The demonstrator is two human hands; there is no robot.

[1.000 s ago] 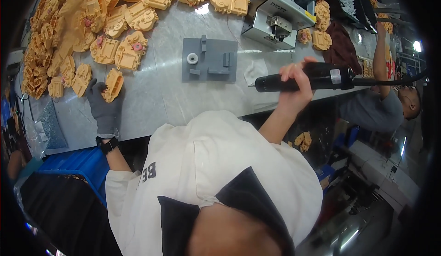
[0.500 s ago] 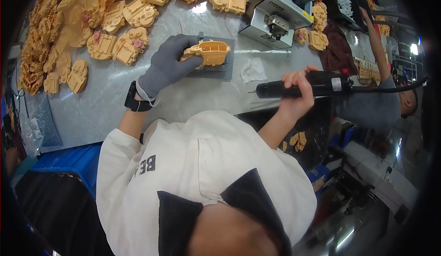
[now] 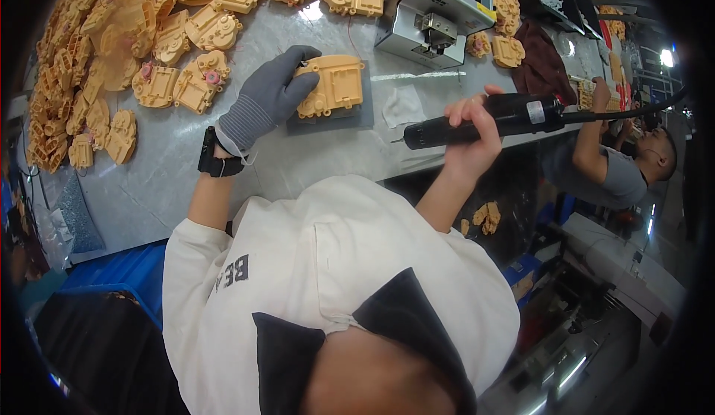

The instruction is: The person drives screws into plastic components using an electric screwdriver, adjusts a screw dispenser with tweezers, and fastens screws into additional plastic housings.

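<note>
My left hand [image 3: 272,94], in a grey knit glove, grips the left side of a yellow-orange plastic housing [image 3: 337,85]. The housing sits over a dark grey fixture plate [image 3: 350,119] on the bench, its ribbed face turned up; the glove covers its left edge. My bare right hand [image 3: 477,128] is wrapped round a black electric screwdriver [image 3: 514,117], held roughly level to the right of the housing. Its thin bit points left, apart from the housing, and a black cable trails off its right end.
Many similar housings [image 3: 112,35] are heaped at the left and along the back. A metal screw feeder [image 3: 436,24] stands at the back right, near a white cloth [image 3: 402,107] and a dark red cloth [image 3: 544,65]. A co-worker [image 3: 618,162] is at the far right.
The housing has been turned from standing on edge to lying with its ribbed face up over the fixture. My right hand and screwdriver have shifted slightly left in the picture.
</note>
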